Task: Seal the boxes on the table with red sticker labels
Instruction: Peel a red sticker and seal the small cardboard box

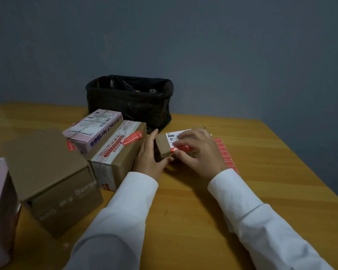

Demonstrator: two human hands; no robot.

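Small box [163, 146] between both grips

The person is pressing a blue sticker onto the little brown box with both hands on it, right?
Not quite. The head view shows the sticker is red, not blue. The rest holds: the left hand steadies the small brown cardboard box while the right hand presses the sticker on.
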